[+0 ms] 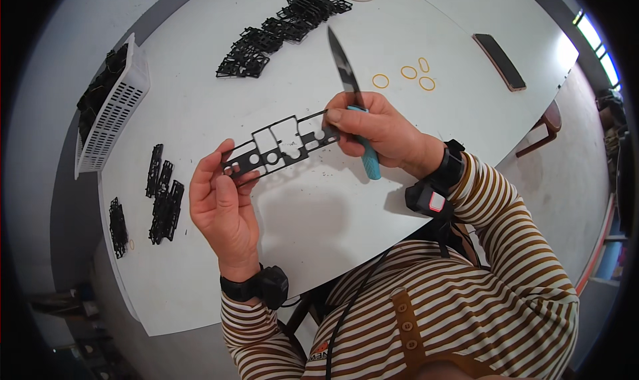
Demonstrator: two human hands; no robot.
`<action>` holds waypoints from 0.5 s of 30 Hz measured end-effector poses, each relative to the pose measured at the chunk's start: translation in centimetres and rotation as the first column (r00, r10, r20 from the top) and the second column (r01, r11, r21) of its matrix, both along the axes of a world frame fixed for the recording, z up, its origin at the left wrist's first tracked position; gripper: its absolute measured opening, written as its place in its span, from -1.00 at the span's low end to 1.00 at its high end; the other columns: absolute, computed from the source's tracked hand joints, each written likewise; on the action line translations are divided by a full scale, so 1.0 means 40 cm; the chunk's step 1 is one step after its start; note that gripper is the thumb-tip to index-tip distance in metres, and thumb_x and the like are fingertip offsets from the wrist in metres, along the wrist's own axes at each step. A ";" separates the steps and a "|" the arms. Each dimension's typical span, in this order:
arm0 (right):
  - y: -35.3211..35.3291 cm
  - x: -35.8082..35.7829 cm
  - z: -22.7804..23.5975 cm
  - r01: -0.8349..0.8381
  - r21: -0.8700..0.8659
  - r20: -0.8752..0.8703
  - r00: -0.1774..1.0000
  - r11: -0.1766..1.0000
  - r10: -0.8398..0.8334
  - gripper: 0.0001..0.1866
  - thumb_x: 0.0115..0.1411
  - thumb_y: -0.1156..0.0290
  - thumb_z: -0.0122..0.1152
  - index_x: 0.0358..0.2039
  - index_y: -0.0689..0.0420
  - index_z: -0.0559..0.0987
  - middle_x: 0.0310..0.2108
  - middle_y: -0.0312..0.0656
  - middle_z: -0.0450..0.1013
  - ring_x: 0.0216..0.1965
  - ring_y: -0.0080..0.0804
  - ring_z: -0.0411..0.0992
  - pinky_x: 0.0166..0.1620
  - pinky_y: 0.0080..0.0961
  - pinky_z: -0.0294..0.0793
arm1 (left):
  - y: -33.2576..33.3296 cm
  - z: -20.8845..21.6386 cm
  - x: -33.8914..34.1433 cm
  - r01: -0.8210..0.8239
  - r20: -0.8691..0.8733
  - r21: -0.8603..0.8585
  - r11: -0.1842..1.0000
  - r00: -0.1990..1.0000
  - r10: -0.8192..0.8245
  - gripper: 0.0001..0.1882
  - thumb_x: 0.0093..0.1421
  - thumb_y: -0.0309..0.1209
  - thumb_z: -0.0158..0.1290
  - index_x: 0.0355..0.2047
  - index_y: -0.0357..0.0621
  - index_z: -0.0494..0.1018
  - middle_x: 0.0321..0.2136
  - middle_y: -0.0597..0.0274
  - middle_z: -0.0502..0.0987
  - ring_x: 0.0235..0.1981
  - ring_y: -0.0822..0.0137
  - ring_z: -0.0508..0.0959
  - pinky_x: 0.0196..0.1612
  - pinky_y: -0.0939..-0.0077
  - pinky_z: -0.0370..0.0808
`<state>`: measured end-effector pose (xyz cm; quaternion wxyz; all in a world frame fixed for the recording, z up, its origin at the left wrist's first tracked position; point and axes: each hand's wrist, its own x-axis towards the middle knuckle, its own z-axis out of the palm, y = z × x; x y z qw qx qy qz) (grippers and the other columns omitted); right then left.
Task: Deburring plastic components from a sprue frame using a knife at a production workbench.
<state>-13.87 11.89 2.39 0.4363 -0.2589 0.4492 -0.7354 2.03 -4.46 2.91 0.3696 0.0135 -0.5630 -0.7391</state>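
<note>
Black plastic frame held above the white tabletop, long axis running 8 to 2 o'clock, right end higher. Left hand pinches its 8 o'clock end, fingers closed on the edge. Right hand grips the 2 o'clock end with its thumb and is also wrapped around a teal-handled knife, blade pointing to 11 o'clock. Stacked black frames at 12, white basket at 9, rubber bands at 1.

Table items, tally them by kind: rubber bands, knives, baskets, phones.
Rubber bands: 4
Knife: 1
White basket: 1
Phone: 1
Total: 7
</note>
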 end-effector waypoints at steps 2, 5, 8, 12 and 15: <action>0.001 -0.006 -0.007 0.010 -0.019 0.001 1.000 1.000 -0.010 -0.87 0.16 0.40 -0.02 -0.43 0.19 0.40 -0.53 -0.28 0.33 -0.70 -0.67 0.14 -0.60 -0.73 0.14 | 0.007 0.003 -0.003 0.020 0.005 0.044 0.999 1.000 -0.020 -0.72 0.18 -0.51 -0.13 -0.09 -0.29 0.26 -0.07 -0.05 0.33 -0.31 0.36 0.51 -0.22 0.50 0.52; 0.002 -0.012 -0.015 0.035 -0.051 0.006 0.999 0.998 -0.034 -0.87 0.16 0.40 -0.02 -0.41 0.19 0.40 -0.52 -0.29 0.33 -0.69 -0.66 0.15 -0.60 -0.72 0.15 | 0.010 0.005 -0.002 0.013 0.010 0.058 0.998 1.000 -0.014 -0.74 0.20 -0.50 -0.17 -0.09 -0.29 0.26 -0.09 -0.03 0.35 -0.31 0.34 0.51 -0.21 0.49 0.51; 0.000 -0.009 -0.017 0.015 -0.098 -0.030 0.999 0.995 -0.018 -0.89 0.16 0.41 -0.02 -0.40 0.19 0.40 -0.50 -0.28 0.33 -0.69 -0.66 0.14 -0.59 -0.72 0.15 | 0.005 0.000 0.002 -0.011 0.018 0.045 0.999 1.000 0.011 -0.74 0.21 -0.49 -0.18 -0.10 -0.30 0.26 -0.13 0.00 0.38 -0.30 0.32 0.50 -0.22 0.49 0.51; -0.001 0.001 -0.021 -0.003 -0.127 -0.039 0.999 0.992 -0.002 -0.92 0.14 0.46 0.00 -0.38 0.19 0.40 -0.50 -0.27 0.34 -0.69 -0.66 0.16 -0.60 -0.72 0.17 | -0.011 -0.013 0.004 -0.037 -0.009 0.090 0.995 0.999 0.038 -0.77 0.22 -0.48 -0.19 -0.13 -0.31 0.28 -0.23 0.08 0.43 -0.31 0.33 0.51 -0.24 0.50 0.51; 0.003 0.013 -0.016 -0.096 -0.110 -0.086 0.992 0.989 0.087 -0.92 0.11 0.49 0.04 -0.38 0.21 0.40 -0.51 -0.26 0.36 -0.69 -0.66 0.19 -0.60 -0.72 0.20 | -0.019 -0.010 0.006 -0.053 0.001 0.148 0.988 0.999 0.053 -0.80 0.22 -0.47 -0.18 -0.19 -0.31 0.31 -0.33 0.13 0.46 -0.35 0.37 0.51 -0.27 0.53 0.51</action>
